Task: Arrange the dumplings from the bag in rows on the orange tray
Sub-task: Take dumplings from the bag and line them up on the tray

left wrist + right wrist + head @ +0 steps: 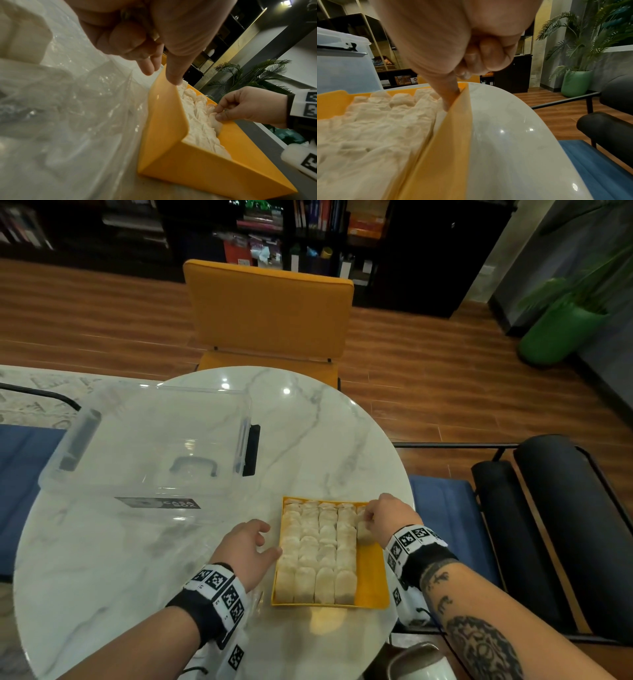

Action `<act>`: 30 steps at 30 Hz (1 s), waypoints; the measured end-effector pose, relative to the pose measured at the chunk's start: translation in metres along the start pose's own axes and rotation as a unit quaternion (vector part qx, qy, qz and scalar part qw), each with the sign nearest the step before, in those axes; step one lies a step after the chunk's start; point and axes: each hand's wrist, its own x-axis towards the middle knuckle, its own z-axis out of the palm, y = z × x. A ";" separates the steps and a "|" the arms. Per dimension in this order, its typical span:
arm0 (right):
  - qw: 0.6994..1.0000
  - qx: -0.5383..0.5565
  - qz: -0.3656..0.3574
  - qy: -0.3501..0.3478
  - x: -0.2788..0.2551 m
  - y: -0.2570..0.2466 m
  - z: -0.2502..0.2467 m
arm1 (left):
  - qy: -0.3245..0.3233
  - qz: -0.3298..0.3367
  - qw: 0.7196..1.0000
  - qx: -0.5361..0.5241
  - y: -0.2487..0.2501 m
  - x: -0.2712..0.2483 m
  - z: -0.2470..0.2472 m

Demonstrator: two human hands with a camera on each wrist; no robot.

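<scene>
Head view — pale dumplings (318,546), rowed.

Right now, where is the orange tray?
In the head view the orange tray sits on the table's near right part, between both hands, right of the clear box.

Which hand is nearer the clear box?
Left. The left hand rests at the tray's left edge, on the box's side; the right hand is across the tray.
</scene>
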 end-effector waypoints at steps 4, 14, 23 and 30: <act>1.000 -0.003 0.003 0.009 0.007 -0.001 0.003 | 0.003 0.007 1.000 -0.012 0.001 -0.001 -0.001; 0.987 0.135 -0.043 0.070 -0.023 -0.024 -0.010 | 0.007 0.060 0.966 -0.250 0.019 -0.012 -0.003; 0.921 0.374 -0.106 0.018 -0.086 -0.086 0.006 | -0.154 -0.010 0.783 -0.602 0.070 -0.021 -0.009; 0.897 0.430 -0.071 0.074 -0.087 -0.080 0.011 | -0.170 0.015 0.781 -0.600 0.063 -0.027 -0.007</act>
